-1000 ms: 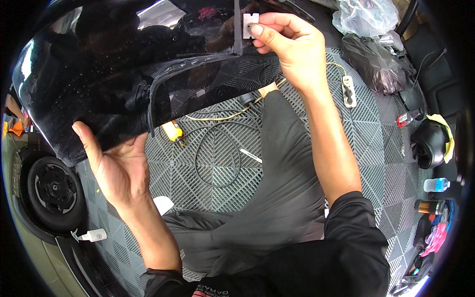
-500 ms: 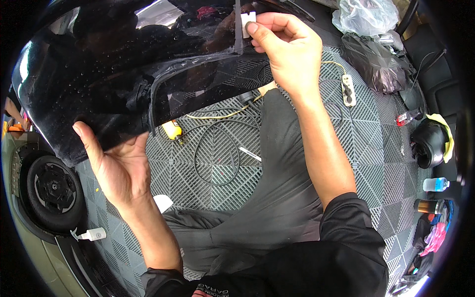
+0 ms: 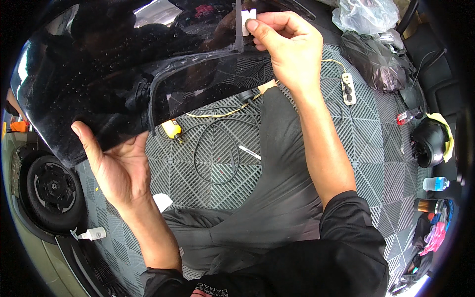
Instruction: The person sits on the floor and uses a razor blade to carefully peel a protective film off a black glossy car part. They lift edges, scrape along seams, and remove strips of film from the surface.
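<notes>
A small pale notched card (image 3: 246,17) is held at the right-hand side of a grey strip (image 3: 238,24) on the glossy black panel (image 3: 109,59), close to the top of the view. It lies just left of the knuckles of the right hand (image 3: 297,52), by whose grip it is clamped between thumb and fingers. Its long axis is set nearly upright, roughly along the strip; whether its edge is pressed to the surface cannot be told. The right hand is clearly the nearer one. Well apart from the card, the panel's lower edge is taken near the lower-left corner by the left hand (image 3: 121,171), the thumb laid on the face and the fingers partly hidden behind. Beneath the panel's lower edge, a yellow bottle (image 3: 171,129) is seen on the tiled floor (image 3: 180,161), while a white power strip (image 3: 349,90) is laid toward the floor's right side.
</notes>
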The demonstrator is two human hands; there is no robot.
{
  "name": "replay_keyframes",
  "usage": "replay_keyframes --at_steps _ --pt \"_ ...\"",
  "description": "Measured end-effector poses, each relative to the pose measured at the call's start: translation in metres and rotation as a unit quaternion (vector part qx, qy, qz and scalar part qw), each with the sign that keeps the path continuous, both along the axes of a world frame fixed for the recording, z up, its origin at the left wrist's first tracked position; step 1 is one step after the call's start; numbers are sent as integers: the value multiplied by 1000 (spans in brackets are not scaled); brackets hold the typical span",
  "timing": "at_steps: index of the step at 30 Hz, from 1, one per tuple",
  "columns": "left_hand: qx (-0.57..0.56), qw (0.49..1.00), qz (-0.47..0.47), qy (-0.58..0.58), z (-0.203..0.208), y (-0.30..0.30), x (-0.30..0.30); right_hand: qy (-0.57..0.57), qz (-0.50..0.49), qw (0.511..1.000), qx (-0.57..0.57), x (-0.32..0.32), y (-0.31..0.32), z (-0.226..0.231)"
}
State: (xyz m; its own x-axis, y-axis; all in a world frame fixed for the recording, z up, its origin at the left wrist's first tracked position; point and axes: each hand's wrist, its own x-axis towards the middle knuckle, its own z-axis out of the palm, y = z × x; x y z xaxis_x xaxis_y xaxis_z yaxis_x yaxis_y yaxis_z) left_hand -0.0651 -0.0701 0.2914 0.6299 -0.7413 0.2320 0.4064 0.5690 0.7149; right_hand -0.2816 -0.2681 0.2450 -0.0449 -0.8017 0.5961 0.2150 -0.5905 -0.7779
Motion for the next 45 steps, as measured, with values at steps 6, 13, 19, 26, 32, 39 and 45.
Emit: replay_keyframes --at_steps 6,13,19,26,32,39,45 --pt "30 999 -16 -3 -3 4 9 -3 5 1000 -6 1 -4 -2" --pt "7 999 -35 -5 -9 6 9 -13 10 1000 -7 1 -2 -2" --pt "4 999 -35 2 -9 6 10 -13 13 1000 9 2 2 -2" --pt "10 1000 -25 0 -10 6 7 -10 15 1000 4 0 0 -3" --pt "4 1000 -14 -4 -13 7 4 1 17 1000 -1 -1 -2 -4" --pt "13 1000 -18 -17 -16 9 8 12 11 1000 -1 -1 1 -2" --pt "-18 999 -42 14 -18 8 8 17 -9 1000 15 0 7 1"
